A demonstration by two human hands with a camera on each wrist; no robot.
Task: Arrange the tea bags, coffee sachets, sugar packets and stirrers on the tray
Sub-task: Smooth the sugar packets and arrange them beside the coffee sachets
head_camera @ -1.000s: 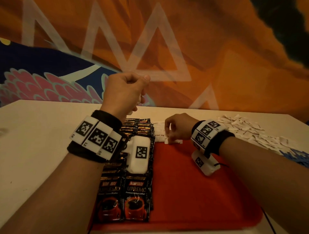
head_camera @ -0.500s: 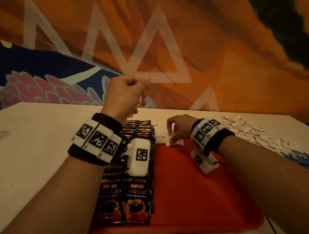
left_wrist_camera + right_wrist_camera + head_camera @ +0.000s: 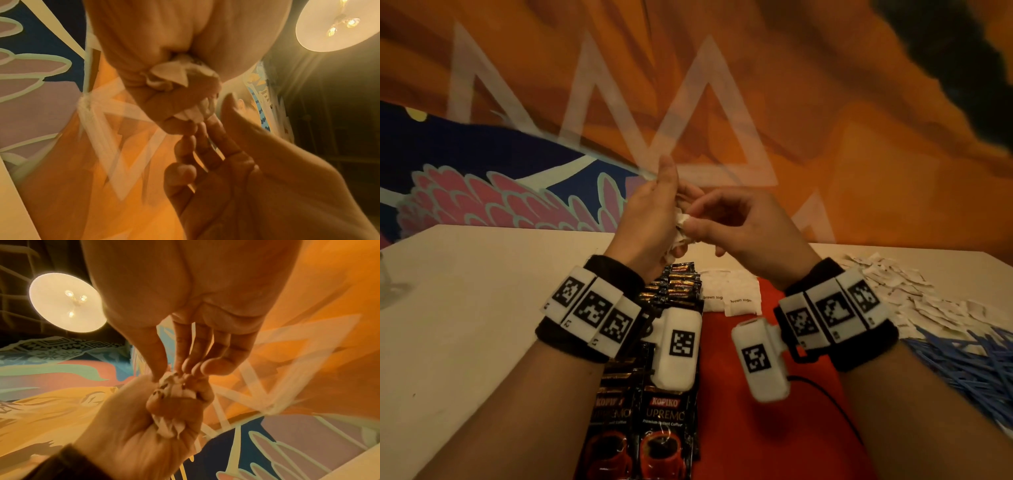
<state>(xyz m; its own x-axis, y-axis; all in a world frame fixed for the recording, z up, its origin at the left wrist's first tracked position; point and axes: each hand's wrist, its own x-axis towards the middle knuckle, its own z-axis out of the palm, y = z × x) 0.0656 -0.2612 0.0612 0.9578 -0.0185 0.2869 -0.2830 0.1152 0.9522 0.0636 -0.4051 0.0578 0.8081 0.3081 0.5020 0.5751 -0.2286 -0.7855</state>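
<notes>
My left hand [image 3: 654, 219] is raised above the tray's far end and grips a crumpled bunch of white sugar packets [image 3: 681, 224]. My right hand [image 3: 736, 226] meets it from the right, thumb and forefinger pinching one packet of that bunch. The left wrist view shows the bunch [image 3: 170, 74] in the curled left fingers, the right fingertips [image 3: 213, 123] at its lower end. In the right wrist view the right fingertips [image 3: 185, 368] touch the packets [image 3: 166, 426]. On the red tray [image 3: 774, 445] lie two columns of black coffee sachets [image 3: 664, 421] and brown sugar packets [image 3: 739, 296].
A loose pile of white packets [image 3: 900, 294] lies on the white table to the right of the tray, with a heap of blue stirrers [image 3: 969, 363] nearer me. A glass [image 3: 387, 284] stands at the far left edge. A painted wall rises behind the table.
My right hand has left the sugar packet it was setting down at the tray's far end and risen to the bunch in my left hand. The left hand stayed raised.
</notes>
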